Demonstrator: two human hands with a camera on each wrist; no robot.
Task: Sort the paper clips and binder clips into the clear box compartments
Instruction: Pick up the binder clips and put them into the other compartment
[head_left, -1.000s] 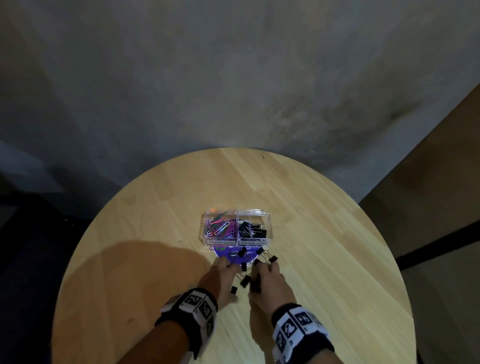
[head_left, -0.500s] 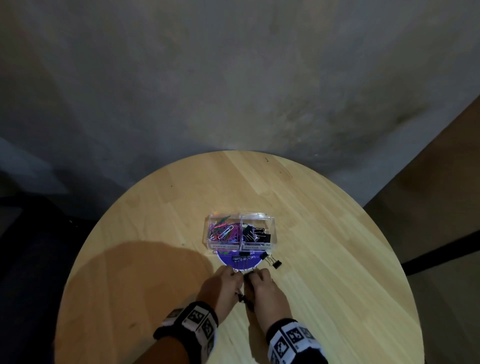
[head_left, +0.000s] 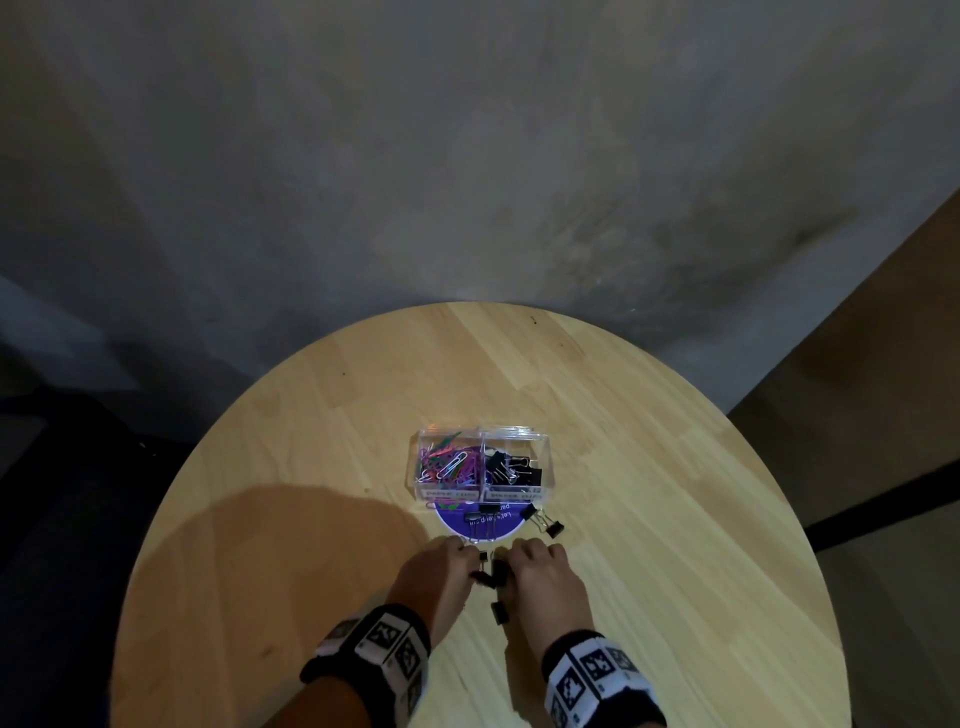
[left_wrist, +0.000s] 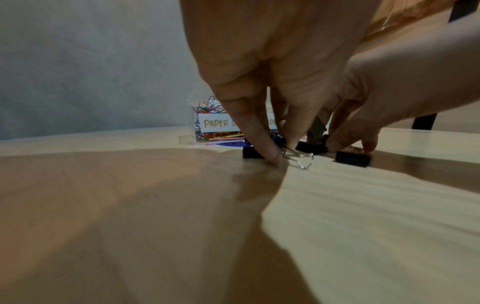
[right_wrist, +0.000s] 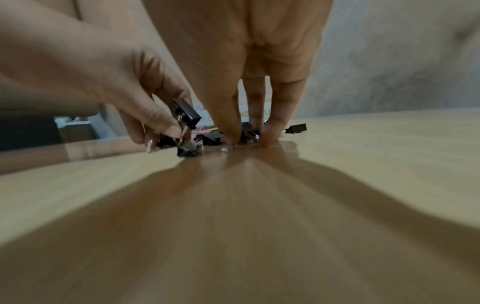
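my left hand pinching a black binder clip, right hand fingertips down among loose clips, clear box just beyond, bare table all round

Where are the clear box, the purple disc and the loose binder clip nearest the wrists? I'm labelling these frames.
clear box (head_left: 545, 470), head view, right wall.
purple disc (head_left: 457, 521), head view, bare left part.
binder clip (head_left: 500, 612), head view, black body.

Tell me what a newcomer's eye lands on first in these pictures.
First, the two hands, left hand and right hand, side by side at the near middle of the round table, fingers among loose black binder clips. Just beyond them stands the clear box: bright paper clips in its left compartment, black clips in its right.
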